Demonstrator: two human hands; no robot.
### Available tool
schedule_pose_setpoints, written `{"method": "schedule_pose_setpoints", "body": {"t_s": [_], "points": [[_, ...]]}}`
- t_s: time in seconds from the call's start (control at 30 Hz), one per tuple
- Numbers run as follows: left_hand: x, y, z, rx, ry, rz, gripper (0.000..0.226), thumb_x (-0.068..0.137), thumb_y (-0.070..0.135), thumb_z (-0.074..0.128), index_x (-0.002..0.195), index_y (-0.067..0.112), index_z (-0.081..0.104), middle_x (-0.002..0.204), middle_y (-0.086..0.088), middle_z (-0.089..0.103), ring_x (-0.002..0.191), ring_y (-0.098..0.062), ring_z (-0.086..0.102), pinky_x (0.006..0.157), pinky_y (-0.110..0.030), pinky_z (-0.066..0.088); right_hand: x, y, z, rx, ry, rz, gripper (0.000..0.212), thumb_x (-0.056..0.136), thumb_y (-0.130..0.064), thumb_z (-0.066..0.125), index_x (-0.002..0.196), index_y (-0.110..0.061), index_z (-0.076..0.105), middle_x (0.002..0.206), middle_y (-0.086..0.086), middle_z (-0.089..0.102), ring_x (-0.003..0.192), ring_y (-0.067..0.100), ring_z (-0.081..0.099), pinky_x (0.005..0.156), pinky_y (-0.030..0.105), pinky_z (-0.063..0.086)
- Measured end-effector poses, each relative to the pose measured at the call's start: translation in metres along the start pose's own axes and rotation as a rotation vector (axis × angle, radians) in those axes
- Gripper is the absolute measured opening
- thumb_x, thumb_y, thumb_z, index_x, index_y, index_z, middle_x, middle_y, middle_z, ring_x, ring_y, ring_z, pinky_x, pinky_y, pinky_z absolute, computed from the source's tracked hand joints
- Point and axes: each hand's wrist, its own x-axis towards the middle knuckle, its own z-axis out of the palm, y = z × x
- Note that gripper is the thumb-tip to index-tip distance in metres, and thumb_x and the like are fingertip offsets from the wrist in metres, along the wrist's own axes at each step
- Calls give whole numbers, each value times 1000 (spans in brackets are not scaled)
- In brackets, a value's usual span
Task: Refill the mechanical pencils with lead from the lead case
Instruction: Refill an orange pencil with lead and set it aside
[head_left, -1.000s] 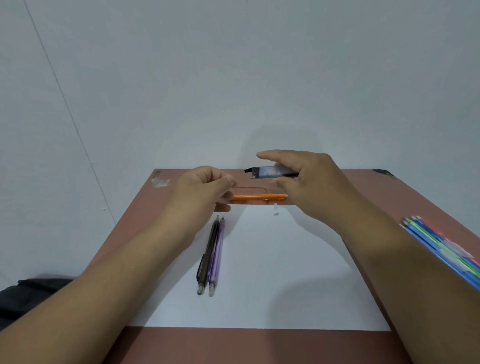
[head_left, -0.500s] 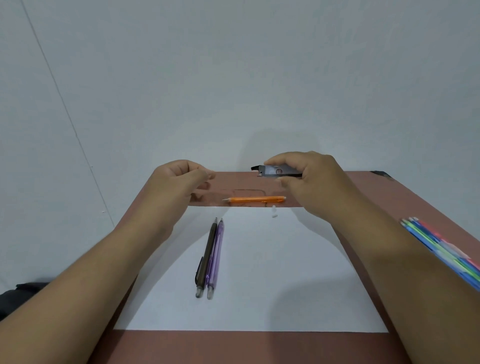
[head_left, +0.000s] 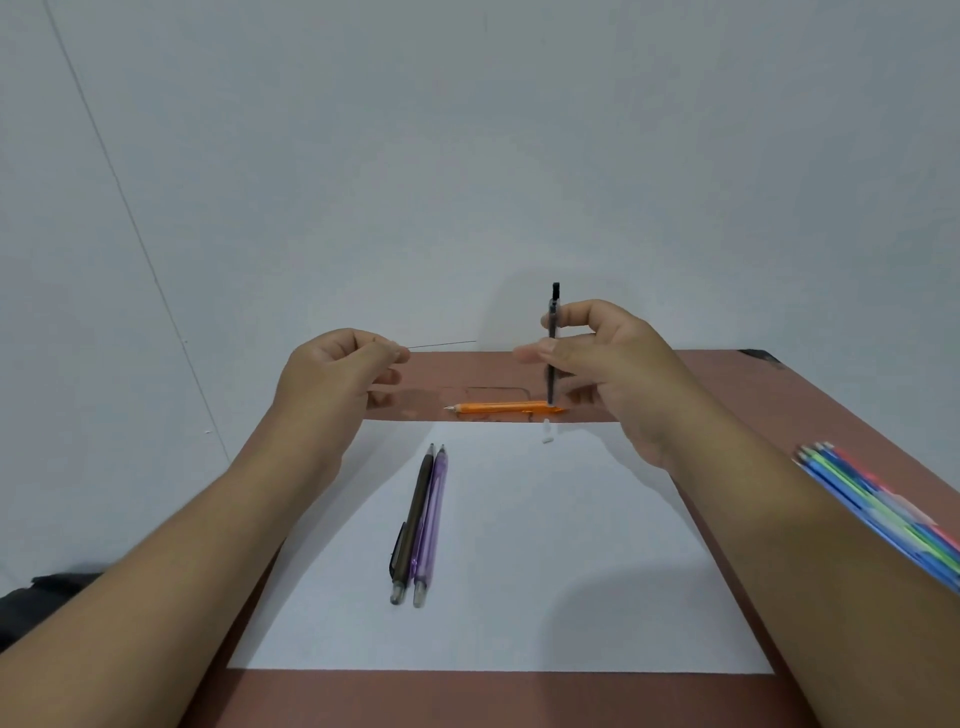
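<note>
Left hand (head_left: 337, 369) grip pinching single lead (head_left: 441, 344); right hand (head_left: 597, 358) grip holding lead case (head_left: 552, 343) upright above orange pencil (head_left: 506, 408) on worktop (head_left: 727, 395). Risk: thin lead snaps if pinch tightens or insertion misaligned.

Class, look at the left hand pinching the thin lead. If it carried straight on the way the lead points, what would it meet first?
Probably the lead case held upright in the right hand. The lead pinched by the left hand points right towards it across a bare gap, though depth is unclear.
</note>
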Motion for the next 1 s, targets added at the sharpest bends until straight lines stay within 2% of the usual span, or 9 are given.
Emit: {"method": "schedule_pose_setpoints", "body": {"t_s": [0.17,0.3,0.37,0.43,0.53,0.63,0.7,0.83,1.0], "points": [[2,-3,1,32,-8,8,12,88,18,68,82,10,74,102,-21,72,72,-17,67,62,-28,55,-2,0,4,20,20,-39,27,87,-16,79,111,-17,66,96,2,78,78,23,74,85,51,62],[2,-5,0,45,-25,3,13,83,25,69,80,15,75,100,-16,74,77,-18,68,78,-38,59,-2,4,8,-197,102,-110,27,82,-20,82,102,-29,66,84,-5,78,77,18,76,84,49,61],[1,-4,0,52,-36,0,14,79,30,69,79,17,75,99,-14,74,77,-18,69,81,-42,58,-3,5,9,-245,145,-135,29,81,-22,82,102,-33,65,83,-7,77,74,14,76,78,46,63],[1,-4,1,50,-40,-1,15,77,32,69,78,18,75,99,-15,74,75,-18,69,80,-42,59,-4,6,9,-350,182,-183,32,82,-23,81,105,-35,63,82,-9,75,70,8,73,72,40,63],[1,-4,1,58,-43,1,17,76,34,68,78,18,75,99,-14,74,75,-17,68,81,-43,58,-6,7,10,-519,212,-262,40,84,-27,80,114,-41,57,80,-11,70,71,4,67,71,32,61],[0,-4,1,69,-47,4,16,77,34,68,78,20,75,98,-11,75,76,-18,69,86,-48,57,-6,10,11,-587,186,-298,50,86,-28,78,125,-44,51,83,-11,68,75,8,66,74,34,59],[1,-4,0,76,-46,7,14,79,33,68,77,21,75,97,-10,75,77,-18,69,88,-50,57,-5,11,12,-609,159,-307,54,87,-27,76,128,-45,47,84,-9,68,76,9,66,73,32,59],[0,-4,0,92,-50,7,15,78,35,68,77,23,76,95,-8,75,78,-19,70,90,-53,57,-5,12,13,-574,128,-310,52,89,-26,75,128,-45,48,83,-9,70,70,4,65,54,9,47],[-1,-3,0,101,-45,4,14,78,36,67,76,24,75,95,-7,76,77,-18,70,92,-54,56,-9,7,13,-450,92,-273,45,92,-25,72,124,-44,48,80,-5,72,61,8,63,48,9,44]]}}
